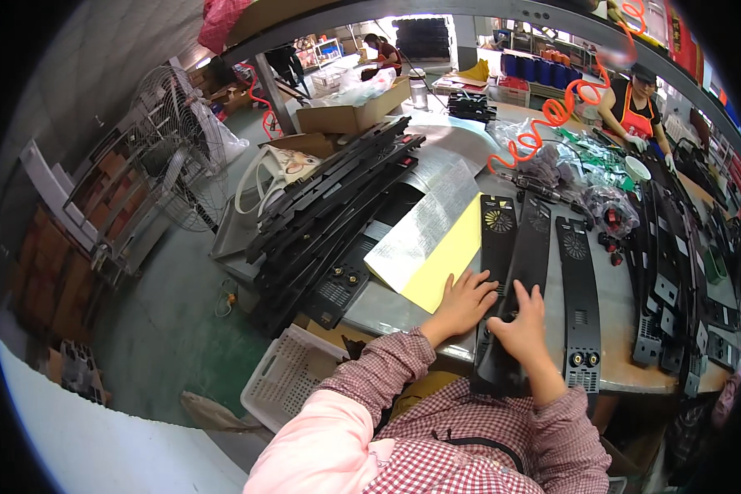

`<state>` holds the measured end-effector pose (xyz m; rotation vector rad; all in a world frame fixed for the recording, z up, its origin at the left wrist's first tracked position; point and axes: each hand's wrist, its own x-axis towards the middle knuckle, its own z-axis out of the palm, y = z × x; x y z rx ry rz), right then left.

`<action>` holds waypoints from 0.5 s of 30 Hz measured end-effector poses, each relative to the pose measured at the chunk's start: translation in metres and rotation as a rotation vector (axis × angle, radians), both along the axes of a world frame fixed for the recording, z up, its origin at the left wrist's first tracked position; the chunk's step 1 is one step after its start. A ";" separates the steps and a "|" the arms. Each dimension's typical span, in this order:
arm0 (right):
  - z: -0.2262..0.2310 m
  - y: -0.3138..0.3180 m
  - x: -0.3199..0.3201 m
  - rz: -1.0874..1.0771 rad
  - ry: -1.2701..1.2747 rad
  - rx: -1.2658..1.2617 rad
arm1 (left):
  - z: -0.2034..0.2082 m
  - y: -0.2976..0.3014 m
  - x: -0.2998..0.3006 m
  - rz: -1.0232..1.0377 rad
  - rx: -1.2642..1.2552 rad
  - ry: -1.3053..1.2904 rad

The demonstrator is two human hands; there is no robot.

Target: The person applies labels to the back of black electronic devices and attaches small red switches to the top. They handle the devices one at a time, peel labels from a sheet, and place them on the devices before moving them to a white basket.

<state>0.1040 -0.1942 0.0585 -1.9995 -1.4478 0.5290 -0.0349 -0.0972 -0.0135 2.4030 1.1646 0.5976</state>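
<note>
Head view shows a long, smooth black panel (529, 255) at four o'clock from the centre, under both hands. The left hand (468, 303) rests with fingers spread; the right hand (522, 327) is curved (whether it pinches something, I cannot tell). From it, a vented plate (580, 296) lies at three o'clock, a flat yellow sheet (446, 259) at nine. Farther, overlapping strips (325, 216) are hard to separate.

We can read no words or numbers clearly here. Rows of fine dark print cover the pale sheet (424, 218), too small for us to make out. We see tiny pale marks near the far end of the black panel (496, 249) and lettering on the red banner (686, 45), both illegible to us.
</note>
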 end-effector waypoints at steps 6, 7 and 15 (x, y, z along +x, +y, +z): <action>0.010 -0.031 0.054 0.166 -0.194 0.002 | 0.027 -0.030 0.043 0.085 0.014 0.197; 0.005 -0.037 0.062 0.188 -0.245 0.004 | 0.030 -0.036 0.048 0.046 -0.004 0.187; -0.027 -0.052 0.077 0.241 -0.375 0.048 | 0.026 -0.034 0.059 0.020 -0.043 0.225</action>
